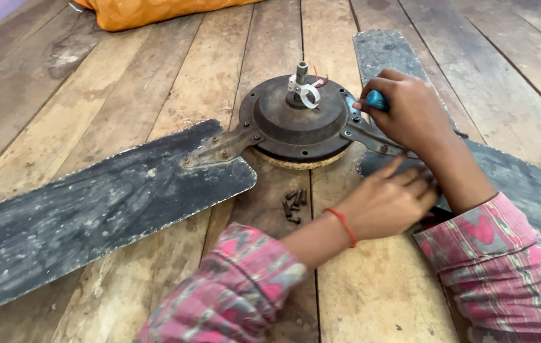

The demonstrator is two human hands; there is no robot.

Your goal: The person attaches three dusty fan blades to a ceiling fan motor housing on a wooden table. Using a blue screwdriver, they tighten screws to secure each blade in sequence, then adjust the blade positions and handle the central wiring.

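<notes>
Surface: a floor of worn wooden planks [156,76] carries everything; an orange cloth bundle [150,11] lies at its far edge.
Fan: an old ceiling fan motor [296,121], rusty and round, lies near the middle of the planks with a white clip [305,92] and red wire on its stub.
Blades: one grimy dark blade [92,203] reaches toward the left edge, joined by a metal bracket [219,147]; a second blade [385,51] points to the far edge; a third blade [525,184] runs toward the right edge, under the arms.
Right hand: the right hand [410,111] is clenched around a blue-handled screwdriver [376,100], its tip hidden at the bracket on the motor's right side.
Left hand: the left hand [388,200] lies flat with fingers spread, pressing the third blade's root, grasping nothing.
Screws: a small heap of dark screws [294,204] sits on the planks just in front of the motor.
Step, as a judgement: a bracket screw on the right-side blade looks to be under the driver.
Next move calls for: steady downward pressure, the tip square in the slot, the blade kept from shifting.
</notes>
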